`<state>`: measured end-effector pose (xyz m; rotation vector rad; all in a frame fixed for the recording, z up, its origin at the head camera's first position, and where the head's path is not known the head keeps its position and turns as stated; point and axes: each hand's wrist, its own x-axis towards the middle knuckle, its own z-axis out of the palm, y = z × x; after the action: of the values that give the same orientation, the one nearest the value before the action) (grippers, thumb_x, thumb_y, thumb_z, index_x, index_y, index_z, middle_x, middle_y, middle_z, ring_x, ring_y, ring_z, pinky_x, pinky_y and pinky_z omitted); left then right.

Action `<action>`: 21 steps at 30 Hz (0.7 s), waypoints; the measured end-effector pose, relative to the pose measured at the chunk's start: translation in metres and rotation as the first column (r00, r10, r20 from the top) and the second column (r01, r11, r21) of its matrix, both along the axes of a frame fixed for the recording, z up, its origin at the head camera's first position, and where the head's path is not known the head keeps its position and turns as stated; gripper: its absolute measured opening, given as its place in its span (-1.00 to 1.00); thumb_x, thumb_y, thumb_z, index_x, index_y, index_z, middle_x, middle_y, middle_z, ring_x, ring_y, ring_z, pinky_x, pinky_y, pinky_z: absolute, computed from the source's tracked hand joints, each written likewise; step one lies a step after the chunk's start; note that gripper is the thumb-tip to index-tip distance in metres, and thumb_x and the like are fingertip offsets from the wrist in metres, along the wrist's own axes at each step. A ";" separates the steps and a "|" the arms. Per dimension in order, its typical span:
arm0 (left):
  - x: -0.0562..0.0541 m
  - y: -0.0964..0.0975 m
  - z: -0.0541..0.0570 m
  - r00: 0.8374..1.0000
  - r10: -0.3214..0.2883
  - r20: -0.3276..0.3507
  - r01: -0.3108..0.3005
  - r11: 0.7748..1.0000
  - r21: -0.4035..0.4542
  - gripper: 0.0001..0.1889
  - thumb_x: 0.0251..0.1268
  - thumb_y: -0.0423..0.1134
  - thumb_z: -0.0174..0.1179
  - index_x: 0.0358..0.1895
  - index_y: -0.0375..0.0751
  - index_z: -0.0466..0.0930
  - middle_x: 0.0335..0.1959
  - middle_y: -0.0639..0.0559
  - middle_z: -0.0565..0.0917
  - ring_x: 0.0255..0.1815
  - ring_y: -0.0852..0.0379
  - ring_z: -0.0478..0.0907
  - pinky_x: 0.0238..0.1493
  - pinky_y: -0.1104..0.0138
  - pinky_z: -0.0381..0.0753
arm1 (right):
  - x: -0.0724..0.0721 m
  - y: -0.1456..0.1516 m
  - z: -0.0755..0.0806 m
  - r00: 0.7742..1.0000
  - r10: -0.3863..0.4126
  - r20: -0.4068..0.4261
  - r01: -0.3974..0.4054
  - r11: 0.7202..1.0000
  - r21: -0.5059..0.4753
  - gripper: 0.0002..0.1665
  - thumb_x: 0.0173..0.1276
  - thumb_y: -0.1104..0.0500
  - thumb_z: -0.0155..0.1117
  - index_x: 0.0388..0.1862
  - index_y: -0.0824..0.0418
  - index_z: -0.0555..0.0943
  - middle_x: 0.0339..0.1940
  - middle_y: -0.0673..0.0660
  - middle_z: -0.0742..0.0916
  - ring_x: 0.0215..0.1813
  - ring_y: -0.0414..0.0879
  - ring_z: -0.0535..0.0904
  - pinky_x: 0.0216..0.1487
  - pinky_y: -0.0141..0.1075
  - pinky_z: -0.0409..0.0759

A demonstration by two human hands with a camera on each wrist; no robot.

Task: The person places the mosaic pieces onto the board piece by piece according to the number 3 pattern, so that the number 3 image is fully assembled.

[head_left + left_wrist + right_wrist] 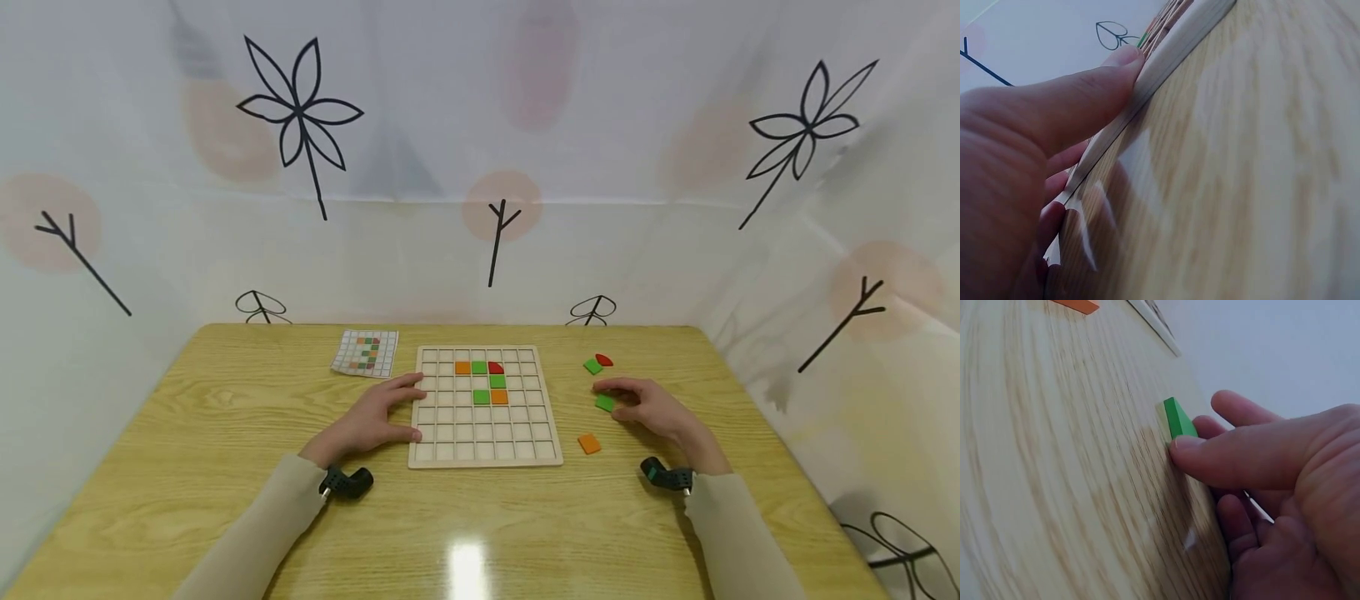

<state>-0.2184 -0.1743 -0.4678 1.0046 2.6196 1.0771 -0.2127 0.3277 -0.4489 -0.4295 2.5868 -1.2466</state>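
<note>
A wooden grid board [453, 431] lies in the middle of the table, with several orange and green square tiles and a red rounded tile [496, 367] in its upper cells. My left hand [377, 414] rests at the board's left edge, fingers spread. In the left wrist view the thumb [1094, 94] presses against the board's pale rim [1166, 62]. To the right of the board, my right hand [656, 408] pinches a green square tile [604, 403] low over the table. The right wrist view has the thumb on this green tile [1179, 419], other fingers behind it.
A paper pattern card [365, 353] lies left of the board's far corner. Right of the board are a green tile [593, 366] beside a red rounded tile [604, 360], and nearer an orange tile [589, 443]. A printed cloth [420, 258] stands behind the table.
</note>
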 end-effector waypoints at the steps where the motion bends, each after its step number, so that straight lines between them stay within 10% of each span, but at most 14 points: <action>1: 0.000 0.000 0.000 1.000 0.000 0.000 0.000 1.000 -0.001 -0.26 0.18 0.11 0.41 0.37 -0.20 0.47 0.56 -0.08 0.18 0.55 -0.19 0.06 0.44 -0.16 0.12 | 0.000 0.000 0.000 1.000 -0.003 0.002 0.003 1.000 0.004 -0.44 0.36 0.33 0.33 0.35 0.27 0.53 0.31 0.25 0.58 0.37 0.23 0.38 0.31 -0.05 0.37; 6: 0.001 0.001 0.002 1.000 -0.001 -0.002 0.001 1.000 -0.003 -0.25 0.18 0.10 0.42 0.37 -0.21 0.47 0.56 -0.09 0.18 0.55 -0.20 0.07 0.43 -0.16 0.13 | 0.000 -0.002 0.000 1.000 -0.028 0.000 0.028 0.999 0.022 -0.47 0.38 0.32 0.31 0.33 0.26 0.54 0.30 0.26 0.59 0.35 0.23 0.40 0.30 0.06 0.37; 13: 0.001 0.002 0.001 1.000 0.001 -0.002 -0.001 1.000 -0.003 -0.26 0.19 0.09 0.41 0.37 -0.21 0.47 0.56 -0.09 0.19 0.54 -0.20 0.07 0.44 -0.16 0.12 | 0.002 -0.007 -0.001 0.998 -0.064 -0.004 0.064 0.998 0.027 -0.49 0.36 0.29 0.35 0.29 0.27 0.57 0.25 0.25 0.62 0.30 0.19 0.46 0.15 -0.31 0.49; 21: -0.001 0.001 -0.001 1.000 0.005 -0.012 -0.005 1.000 -0.010 -0.27 0.19 0.10 0.41 0.37 -0.19 0.49 0.56 -0.07 0.19 0.54 -0.18 0.08 0.44 -0.16 0.12 | 0.004 -0.015 0.000 0.996 -0.076 -0.049 0.079 0.995 0.063 -0.56 0.34 0.23 0.41 0.19 0.26 0.64 0.17 0.23 0.66 0.24 0.18 0.51 0.25 0.05 0.46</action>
<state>-0.2196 -0.1735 -0.4690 1.0055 2.6355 1.0618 -0.2092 0.3127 -0.4489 -0.3530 2.6988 -1.1866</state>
